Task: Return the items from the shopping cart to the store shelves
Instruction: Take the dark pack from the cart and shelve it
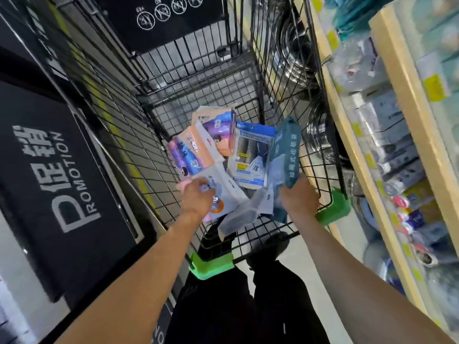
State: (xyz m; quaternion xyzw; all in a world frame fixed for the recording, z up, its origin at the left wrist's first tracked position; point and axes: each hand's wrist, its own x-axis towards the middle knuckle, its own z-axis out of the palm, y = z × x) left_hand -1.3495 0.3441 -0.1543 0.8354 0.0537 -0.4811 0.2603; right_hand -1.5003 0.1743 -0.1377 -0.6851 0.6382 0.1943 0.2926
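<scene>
Teal packet (pixel 285 155) lifted from the shopping cart (pixel 173 100)
Right hand (pixel 299 202) grips it for shelving; left hand (pixel 198 197) rests loosely spread on a white packet (pixel 223 192).

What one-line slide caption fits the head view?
Right hand grips a teal packet while left hand reaches packets in the wire cart beside shelves.
</scene>
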